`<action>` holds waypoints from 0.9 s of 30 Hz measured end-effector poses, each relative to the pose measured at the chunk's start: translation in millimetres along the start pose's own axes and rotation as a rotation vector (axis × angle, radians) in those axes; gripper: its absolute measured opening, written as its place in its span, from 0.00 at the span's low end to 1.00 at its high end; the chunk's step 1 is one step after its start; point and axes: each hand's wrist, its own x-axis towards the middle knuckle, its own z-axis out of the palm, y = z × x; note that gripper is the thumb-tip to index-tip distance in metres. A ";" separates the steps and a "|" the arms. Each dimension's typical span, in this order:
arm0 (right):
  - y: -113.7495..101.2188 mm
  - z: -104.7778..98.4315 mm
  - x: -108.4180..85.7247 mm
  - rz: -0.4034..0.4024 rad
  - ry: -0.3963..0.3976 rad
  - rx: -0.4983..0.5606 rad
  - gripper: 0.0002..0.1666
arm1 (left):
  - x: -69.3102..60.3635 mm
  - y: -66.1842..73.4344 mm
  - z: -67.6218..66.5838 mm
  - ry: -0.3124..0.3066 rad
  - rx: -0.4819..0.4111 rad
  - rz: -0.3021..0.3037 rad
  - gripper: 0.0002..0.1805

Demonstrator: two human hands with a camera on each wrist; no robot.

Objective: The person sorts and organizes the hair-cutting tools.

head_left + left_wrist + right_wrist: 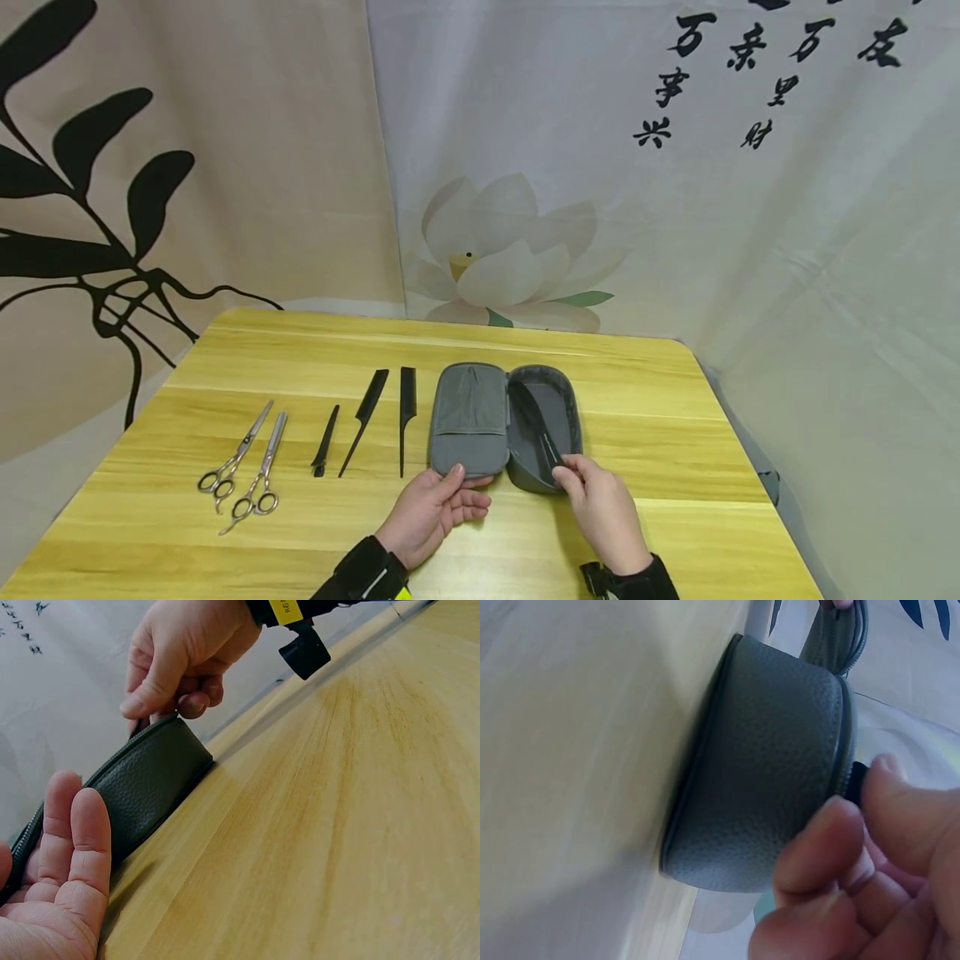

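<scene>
An unzipped grey case (pixel 471 454) lies spread on the table, its flat pocketed lid to the left and its deep half to the right. My left hand (pixel 437 510) holds the near edge of the lid, thumb on top and fingers beneath. Inside the deep half slants a long black tool (pixel 534 414), broader at its far end; its exact kind is unclear. My right hand (pixel 602 506) pinches the near end of this tool at the case rim. From the right wrist view, the case's textured outer wall (pixel 765 765) hides most of the tool.
Left of the case lie two black tail combs (pixel 407 400) (pixel 371 398) and a black hair clip (pixel 326 442). Farther left are two pairs of metal scissors (pixel 243 447) (pixel 267 468). The wooden table (pixel 675 433) ends near printed curtains.
</scene>
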 end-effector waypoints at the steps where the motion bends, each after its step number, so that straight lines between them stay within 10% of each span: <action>1: -0.1 0.4 -0.1 -0.001 -0.002 0.000 0.14 | -0.1 -0.3 -0.2 -0.001 0.000 0.002 0.34; 27: 4.3 11.6 -1.8 -0.165 0.126 -0.041 0.04 | 0.0 0.2 1.5 0.009 -0.009 0.000 0.33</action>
